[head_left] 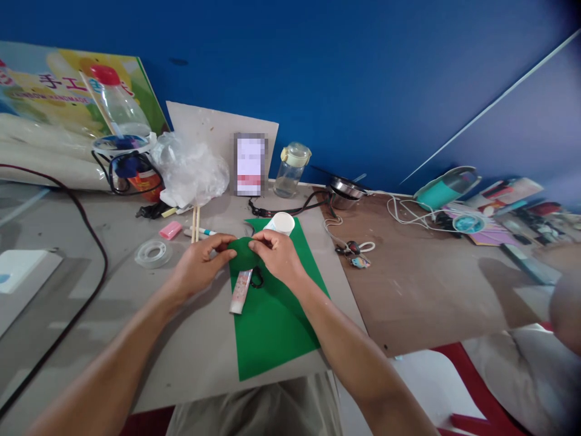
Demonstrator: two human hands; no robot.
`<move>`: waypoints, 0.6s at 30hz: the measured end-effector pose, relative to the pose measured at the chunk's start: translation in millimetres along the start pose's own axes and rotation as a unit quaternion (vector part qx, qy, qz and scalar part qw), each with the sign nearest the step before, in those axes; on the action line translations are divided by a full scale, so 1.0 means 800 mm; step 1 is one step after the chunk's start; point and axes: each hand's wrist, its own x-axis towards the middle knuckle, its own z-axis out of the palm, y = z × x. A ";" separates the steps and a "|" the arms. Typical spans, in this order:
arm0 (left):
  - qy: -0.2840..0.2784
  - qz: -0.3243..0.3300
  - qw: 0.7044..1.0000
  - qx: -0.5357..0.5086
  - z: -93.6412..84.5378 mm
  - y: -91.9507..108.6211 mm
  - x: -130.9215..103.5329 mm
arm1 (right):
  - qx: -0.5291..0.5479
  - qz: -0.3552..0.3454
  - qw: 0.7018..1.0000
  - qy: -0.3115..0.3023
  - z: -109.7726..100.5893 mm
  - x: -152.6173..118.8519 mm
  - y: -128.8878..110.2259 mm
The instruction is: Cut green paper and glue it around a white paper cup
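Observation:
Between my two hands is a small rounded piece of green paper point(243, 254). My left hand point(204, 263) pinches its left edge between thumb and fingers. At its upper right edge, my right hand point(275, 253) pinches it too. Beneath lies a larger green sheet point(276, 327), flat on the table. On that sheet rest a pale pink-and-white tube point(241, 292) and a small black loop point(257, 278). A white paper cup point(282, 223) stands just beyond my right hand, at the sheet's far end.
Left of my hands are a tape roll point(153, 254), a pink eraser-like block point(170, 230) and wooden sticks point(195, 224). Behind stand a crumpled plastic bag point(193, 169), a lit phone point(250, 165) and a glass jar point(292, 171). Keys point(356, 249) lie right; another person's arm point(565, 303) shows far right.

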 end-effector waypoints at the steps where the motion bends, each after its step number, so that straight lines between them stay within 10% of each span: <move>1: 0.011 0.009 1.000 0.013 0.000 0.002 -0.001 | -0.001 -0.001 1.000 -0.002 -0.001 0.000 0.000; 7: 0.042 0.031 0.998 0.023 -0.002 0.008 -0.004 | 0.014 0.001 1.000 -0.018 -0.001 0.000 -0.004; 18: -0.072 0.000 0.995 -0.063 -0.003 -0.004 0.000 | -0.008 -0.040 0.995 -0.086 -0.003 -0.003 -0.008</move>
